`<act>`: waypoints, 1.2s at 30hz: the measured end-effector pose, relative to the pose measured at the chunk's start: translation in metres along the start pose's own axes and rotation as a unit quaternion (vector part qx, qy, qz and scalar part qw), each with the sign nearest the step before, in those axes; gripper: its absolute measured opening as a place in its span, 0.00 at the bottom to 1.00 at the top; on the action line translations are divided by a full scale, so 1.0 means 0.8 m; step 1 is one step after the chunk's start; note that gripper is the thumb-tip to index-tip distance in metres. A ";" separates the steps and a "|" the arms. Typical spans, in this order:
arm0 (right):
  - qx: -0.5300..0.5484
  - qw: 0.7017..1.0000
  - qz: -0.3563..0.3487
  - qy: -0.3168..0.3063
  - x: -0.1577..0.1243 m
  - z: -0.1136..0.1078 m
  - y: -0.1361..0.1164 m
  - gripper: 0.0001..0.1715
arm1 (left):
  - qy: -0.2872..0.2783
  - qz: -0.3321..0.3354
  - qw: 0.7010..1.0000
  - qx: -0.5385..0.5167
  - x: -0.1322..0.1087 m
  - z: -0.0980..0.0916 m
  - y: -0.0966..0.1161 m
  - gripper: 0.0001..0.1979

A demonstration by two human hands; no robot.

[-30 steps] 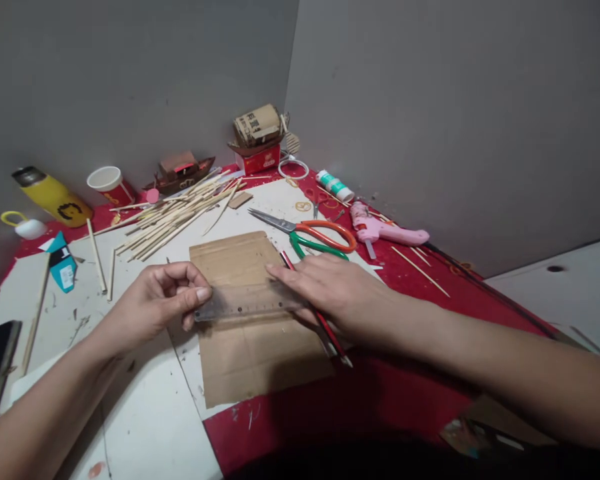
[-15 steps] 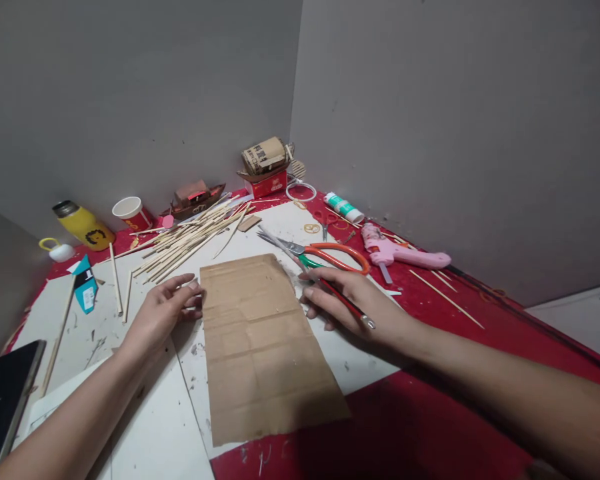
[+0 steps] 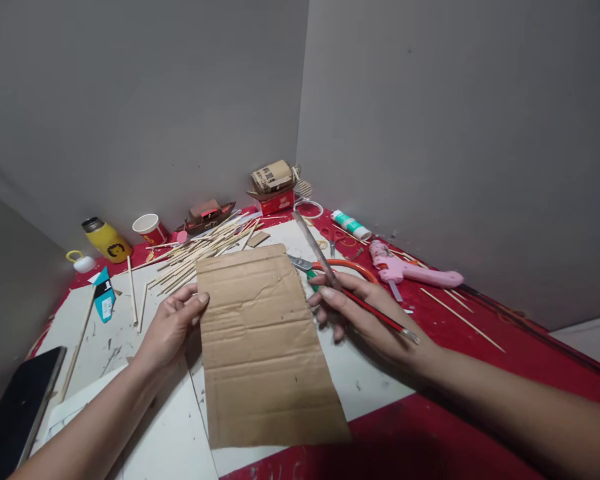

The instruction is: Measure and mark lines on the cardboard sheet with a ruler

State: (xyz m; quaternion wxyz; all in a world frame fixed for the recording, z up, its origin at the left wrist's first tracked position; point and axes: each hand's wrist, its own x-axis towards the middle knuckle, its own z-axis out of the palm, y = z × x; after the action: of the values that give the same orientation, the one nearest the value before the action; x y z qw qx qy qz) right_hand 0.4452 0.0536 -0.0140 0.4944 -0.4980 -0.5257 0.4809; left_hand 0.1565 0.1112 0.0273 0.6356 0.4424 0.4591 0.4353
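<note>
My left hand (image 3: 173, 327) pinches the left edge of a brown cardboard sheet (image 3: 263, 340), thumb on top. The sheet is creased across, and its far end is tilted up off the surface. At its right side, my right hand (image 3: 357, 307) is closed around a red and black pencil (image 3: 380, 315) with a silvery end. A thin greyish strip (image 3: 314, 243), perhaps a ruler, juts forward from the same hand; where it meets the pencil is hidden by the fingers. Orange-handled scissors (image 3: 353, 267) lie just beyond that hand, partly covered by it and the cardboard.
Behind the cardboard lies a pile of wooden sticks (image 3: 207, 250). A pink glue gun (image 3: 415, 270) rests at right, near a green-white tube (image 3: 351, 225). Along the back are a yellow bottle (image 3: 107, 240), paper cup (image 3: 153, 233) and model boat (image 3: 210, 217). A phone (image 3: 23, 407) sits at left.
My left hand has taken hold of the cardboard, whose far end has risen. My right hand has lifted the pencil and strip slightly. The view has shifted a little.
</note>
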 end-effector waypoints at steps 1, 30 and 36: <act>0.005 1.000 0.007 -0.018 -0.002 0.001 -0.001 0.25 | -0.003 0.004 1.000 0.002 -0.001 0.001 -0.001 0.20; 0.035 0.993 -0.022 0.113 0.005 -0.005 -0.022 0.11 | -0.204 -0.103 0.973 0.029 -0.017 0.008 -0.003 0.19; 0.043 0.994 -0.019 0.098 0.006 -0.007 -0.021 0.12 | -0.215 -0.117 0.969 0.030 -0.016 0.005 -0.005 0.21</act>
State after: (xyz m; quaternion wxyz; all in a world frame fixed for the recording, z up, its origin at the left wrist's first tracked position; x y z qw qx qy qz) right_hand 0.4498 0.0576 0.0033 0.5739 -0.5104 -0.4629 0.4425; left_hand 0.1585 0.0976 0.0269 0.7521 0.4877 0.3737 0.2385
